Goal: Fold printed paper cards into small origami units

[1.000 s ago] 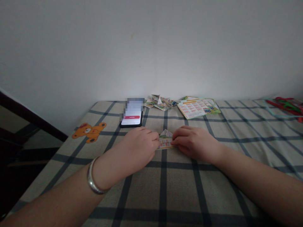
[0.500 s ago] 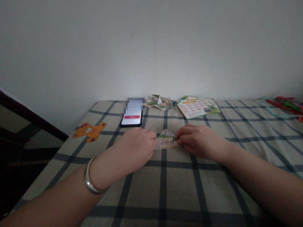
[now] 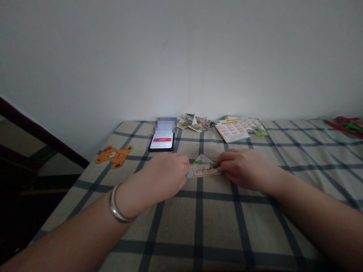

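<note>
Between my hands, just above or on the checked cloth, is a partly folded printed paper (image 3: 202, 171) with a peaked triangle at its top and a flat band along its lower edge. My left hand (image 3: 167, 173), below a silver bangle on the wrist, closes on the paper's left end; its fingertips are mostly hidden behind the hand. The right end is pinched between the thumb and fingers of my right hand (image 3: 239, 168).
A lit phone (image 3: 161, 139) lies near the wall. Beside it are several folded paper pieces (image 3: 195, 122) and a stack of printed sheets (image 3: 234, 130). An orange bear figure (image 3: 114, 155) is at the left, and red and green items (image 3: 347, 126) at the far right.
The view has shifted slightly, so most things appear a little further right. Slightly more of the paper's lower band shows between the hands. Both hands stay on its ends.
</note>
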A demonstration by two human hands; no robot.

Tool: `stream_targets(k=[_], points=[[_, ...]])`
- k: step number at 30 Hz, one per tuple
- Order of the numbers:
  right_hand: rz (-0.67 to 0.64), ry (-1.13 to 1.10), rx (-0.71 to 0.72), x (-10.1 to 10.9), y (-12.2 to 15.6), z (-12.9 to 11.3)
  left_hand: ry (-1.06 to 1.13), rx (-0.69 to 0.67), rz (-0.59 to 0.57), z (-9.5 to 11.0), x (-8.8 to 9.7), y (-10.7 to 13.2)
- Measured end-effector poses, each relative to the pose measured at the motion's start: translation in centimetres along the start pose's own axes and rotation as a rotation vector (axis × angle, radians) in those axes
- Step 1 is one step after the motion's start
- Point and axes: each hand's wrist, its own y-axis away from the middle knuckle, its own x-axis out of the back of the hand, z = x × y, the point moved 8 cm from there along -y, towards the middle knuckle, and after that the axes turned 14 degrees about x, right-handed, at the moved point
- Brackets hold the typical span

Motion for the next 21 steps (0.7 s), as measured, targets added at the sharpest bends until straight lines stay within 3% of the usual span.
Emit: stream_targets(k=[9,18,21], points=[[-0.014,0.050,0.002,0.2,0.2,-0.3,-0.122,0.047,-0.148,0.0,-1.0,-0.1],[0.026,0.130,-0.103,-0.5,-0.4,0.4,-0.134,0.028,0.025,0.6,-1.1,-0.2],[0.030,0.127,-0.138,-0.9,-0.5,0.5,-0.127,0.040,0.034,0.7,-1.4,-0.2]])
